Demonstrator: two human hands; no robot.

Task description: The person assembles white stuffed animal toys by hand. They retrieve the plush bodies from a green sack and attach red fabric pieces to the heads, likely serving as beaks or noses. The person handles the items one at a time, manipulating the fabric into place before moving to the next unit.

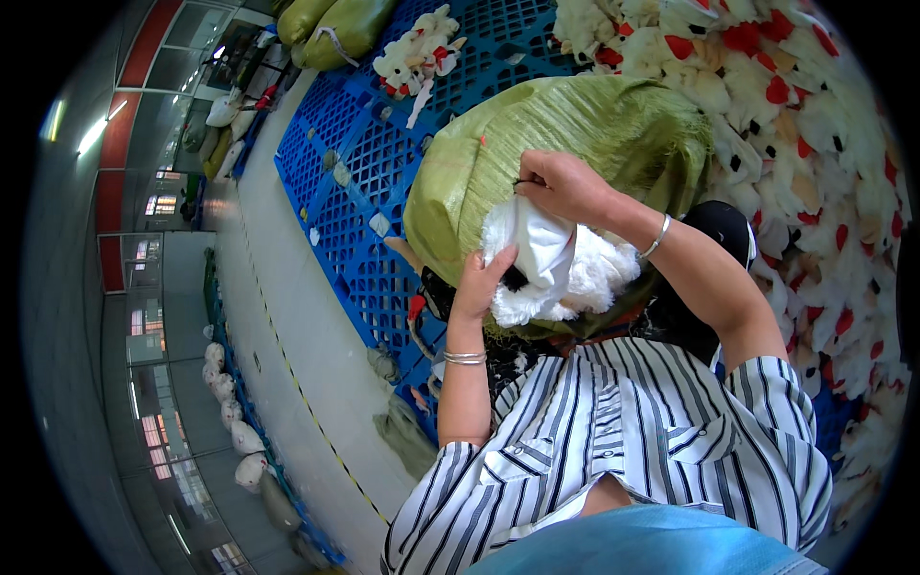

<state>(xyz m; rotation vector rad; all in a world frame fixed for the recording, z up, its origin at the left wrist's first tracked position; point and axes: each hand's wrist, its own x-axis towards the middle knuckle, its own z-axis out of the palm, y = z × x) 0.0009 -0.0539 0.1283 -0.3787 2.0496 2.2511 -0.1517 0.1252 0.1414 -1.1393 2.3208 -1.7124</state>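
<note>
In front of my body I hold a piece of fluffy white plush (602, 276) with a smooth white cloth side turned up. My left hand (481, 280) grips its left edge, thumb on top, beside a dark patch on the fur. Closed in a pinch at the upper edge of the cloth, my right hand (565, 188) has a small dark bit showing at its fingertips; what that is I cannot make out. Behind and beneath the plush bulges a large green woven sack (537, 125), which reaches toward my lap.
A big heap of white plush pieces with red parts (767, 144) rises on the right. Blue plastic pallets (369, 192) lie ahead and left, with a small plush pile (418, 56) on them. Full green sacks (350, 29) stand at the back. A pale floor (278, 278) runs along the left.
</note>
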